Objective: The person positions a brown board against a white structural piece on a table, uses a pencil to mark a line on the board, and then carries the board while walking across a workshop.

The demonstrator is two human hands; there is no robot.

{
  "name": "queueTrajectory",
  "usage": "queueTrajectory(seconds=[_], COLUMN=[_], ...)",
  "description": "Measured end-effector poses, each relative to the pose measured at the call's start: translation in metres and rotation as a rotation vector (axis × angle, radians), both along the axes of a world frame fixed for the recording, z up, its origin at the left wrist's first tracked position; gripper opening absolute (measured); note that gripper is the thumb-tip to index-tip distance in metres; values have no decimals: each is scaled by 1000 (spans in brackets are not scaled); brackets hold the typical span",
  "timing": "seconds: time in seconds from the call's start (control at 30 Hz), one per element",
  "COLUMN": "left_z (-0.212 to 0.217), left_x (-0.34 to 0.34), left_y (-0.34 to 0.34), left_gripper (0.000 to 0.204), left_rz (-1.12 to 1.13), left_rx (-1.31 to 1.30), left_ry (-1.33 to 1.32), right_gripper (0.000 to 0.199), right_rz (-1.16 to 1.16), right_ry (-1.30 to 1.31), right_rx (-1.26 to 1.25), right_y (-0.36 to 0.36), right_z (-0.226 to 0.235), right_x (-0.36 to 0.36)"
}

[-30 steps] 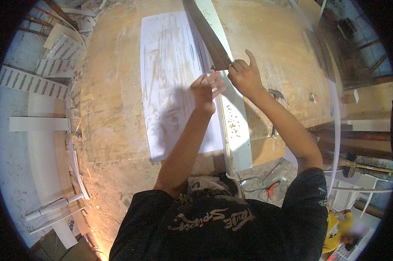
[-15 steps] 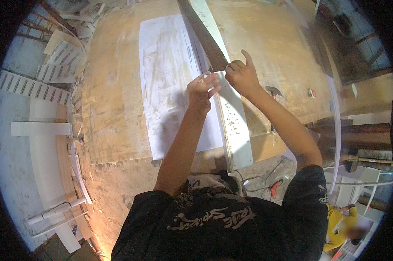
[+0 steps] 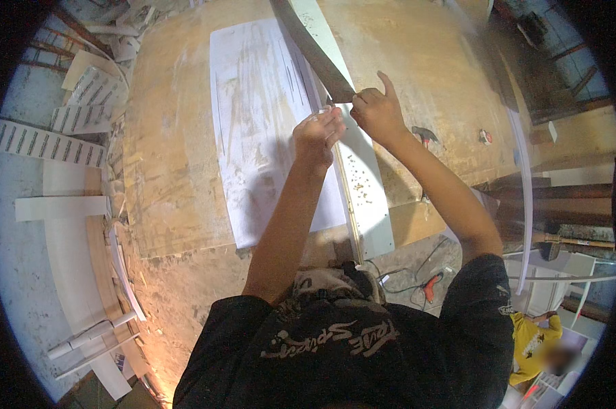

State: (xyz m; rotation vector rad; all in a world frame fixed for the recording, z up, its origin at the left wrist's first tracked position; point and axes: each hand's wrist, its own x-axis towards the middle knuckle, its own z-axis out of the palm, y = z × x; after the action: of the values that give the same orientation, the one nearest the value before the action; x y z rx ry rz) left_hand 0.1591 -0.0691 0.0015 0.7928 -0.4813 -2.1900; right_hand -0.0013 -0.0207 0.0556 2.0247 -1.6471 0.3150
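A long white board [image 3: 367,198] lies lengthwise on the wooden workbench [image 3: 171,198], beside a large white scratched sheet [image 3: 253,123]. A dark strip [image 3: 308,48] runs from the far end of the board toward me and lifts off it. My right hand [image 3: 376,112] pinches the near end of this strip, with the index finger raised. My left hand [image 3: 317,136] is closed on something small and pale just left of the strip's end, above the board's left edge. Small dark specks dot the board below my hands.
A hammer [image 3: 424,136] and a small red object [image 3: 485,136] lie on the bench to the right. White slotted panels [image 3: 45,143] and offcuts [image 3: 59,208] are stacked at the left. An orange tool [image 3: 432,288] and cables lie on the floor. A person in yellow [image 3: 530,341] is at lower right.
Both hands have stayed at the strip's end. My left hand has shifted slightly closer to the right hand.
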Motion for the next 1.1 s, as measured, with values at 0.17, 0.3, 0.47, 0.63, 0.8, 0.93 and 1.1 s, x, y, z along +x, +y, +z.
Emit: queueTrajectory(seconds=[0.17,0.3,0.47,0.63,0.8,0.93,1.1], left_z=[19,-4,-56,-118,-166,-171,-93], left_x=[31,75,163,244,307,349,366], left_y=[15,26,41,46,73,81,72], left_gripper=[26,20,14,11,16,16,51], left_rz=[56,197,443,622,692,941,612], left_rx=[-45,-37,-74,96,-39,58,58], left_ry=[-222,-410,-523,-652,-637,-779,-475], right_gripper=[14,13,12,10,4,4,8], right_rz=[18,22,40,106,252,505,725], right_ry=[2,-6,-16,-9,2,13,-189], right_rx=[-79,-126,-138,-115,-93,-138,2], right_y=[-1,-6,-44,-123,-175,-144,-27], right_z=[6,16,32,49,53,34,13], right_x=[-3,-7,-11,35,147,229,275])
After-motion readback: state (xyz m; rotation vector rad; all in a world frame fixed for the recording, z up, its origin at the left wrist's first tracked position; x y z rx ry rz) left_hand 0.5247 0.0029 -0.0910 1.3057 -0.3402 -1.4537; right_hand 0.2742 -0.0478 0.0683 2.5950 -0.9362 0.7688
